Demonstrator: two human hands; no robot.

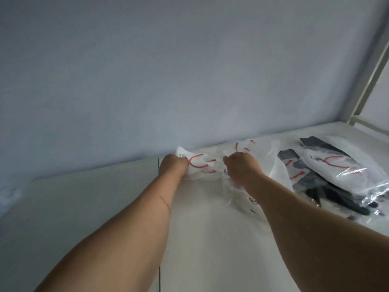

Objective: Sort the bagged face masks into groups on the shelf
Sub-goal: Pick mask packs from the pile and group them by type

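Note:
Both my arms reach forward over a white shelf. My left hand grips a clear bag holding a white face mask with red print near the back wall. My right hand is curled on another bagged white mask just to its right; more clear plastic lies under that forearm. At the right lies a heap of bagged masks, black ones below and a white one with red print on top.
A pale blue wall closes the shelf at the back. A white metal shelf post rises at the right. A seam divides the shelf boards. Some crumpled plastic shows at the far left edge.

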